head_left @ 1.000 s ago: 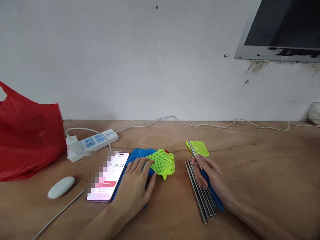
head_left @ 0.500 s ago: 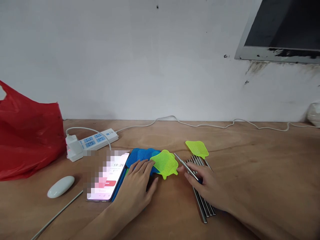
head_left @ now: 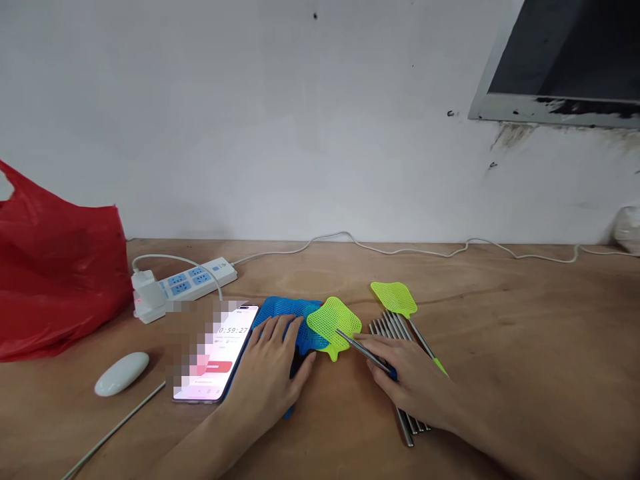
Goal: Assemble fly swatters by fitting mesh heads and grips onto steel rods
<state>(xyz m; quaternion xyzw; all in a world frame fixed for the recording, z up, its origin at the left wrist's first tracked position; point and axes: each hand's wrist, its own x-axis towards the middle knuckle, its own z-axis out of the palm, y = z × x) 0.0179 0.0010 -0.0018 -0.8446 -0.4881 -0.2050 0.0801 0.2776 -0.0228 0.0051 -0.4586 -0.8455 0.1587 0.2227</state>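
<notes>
My left hand [head_left: 270, 373] lies flat with fingers spread on a pile of blue mesh swatter heads [head_left: 287, 313] beside a phone. On top of that pile sits a yellow-green mesh swatter head [head_left: 333, 321]. My right hand [head_left: 413, 383] pinches a thin metal rod [head_left: 357, 347] with a blue grip, its tip pointing at the neck of that yellow-green head. Under and behind my right hand lie several metal rods [head_left: 395, 330] in a row. A finished yellow-green swatter [head_left: 395, 297] with its rod lies beyond them.
A lit phone [head_left: 217, 363] lies left of my left hand. A white power strip [head_left: 185, 283] with a plug and cables, a white oval object [head_left: 121, 373], a red plastic bag [head_left: 55, 267] and a thin rod [head_left: 115, 430] occupy the wooden table's left. A wall stands behind.
My right hand has swung the blue-gripped rod from pointing up by the far swatter leftward and down to the yellow-green head. That head shifted slightly right. My left hand stayed on the blue pile.
</notes>
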